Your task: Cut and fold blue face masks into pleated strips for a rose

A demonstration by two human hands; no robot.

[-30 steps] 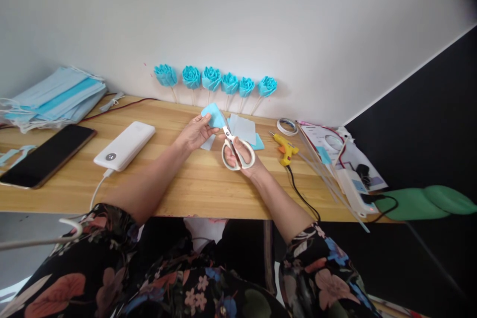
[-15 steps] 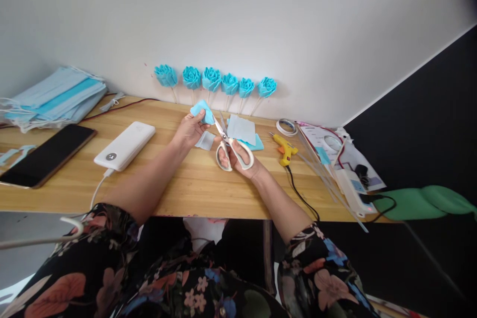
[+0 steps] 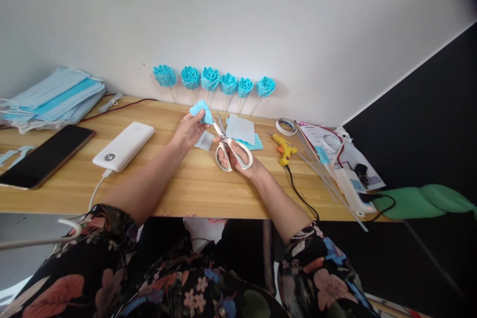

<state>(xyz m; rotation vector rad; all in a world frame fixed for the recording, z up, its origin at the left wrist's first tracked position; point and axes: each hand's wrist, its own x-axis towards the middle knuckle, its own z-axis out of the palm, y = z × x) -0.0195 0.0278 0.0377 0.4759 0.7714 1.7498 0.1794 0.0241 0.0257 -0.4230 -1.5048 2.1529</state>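
At the far left of my view a stack of blue face masks [image 3: 52, 97] lies on the wooden table [image 3: 194, 189], with a dark phone [image 3: 44, 155] lying flat in front of it and a white power bank [image 3: 124, 146] just to its right, a cable running off its near end. Next I see my left hand [image 3: 190, 129] raised over the table, thumb and fingers pinched on a small blue fabric piece [image 3: 201, 111]. Right beside it, my right hand [image 3: 238, 156] is closed through the white handles of the scissors [image 3: 228, 144], whose blades point up and left, with their tips at the edge of that fabric. Behind the hands, six blue fabric roses [image 3: 214, 81] on sticks lean against the wall, and pale cut sheets [image 3: 241, 130] lie flat on the table. Further right sit a yellow glue gun [image 3: 284, 148], a tape roll [image 3: 286, 126] and some thin sticks [image 3: 328, 179].
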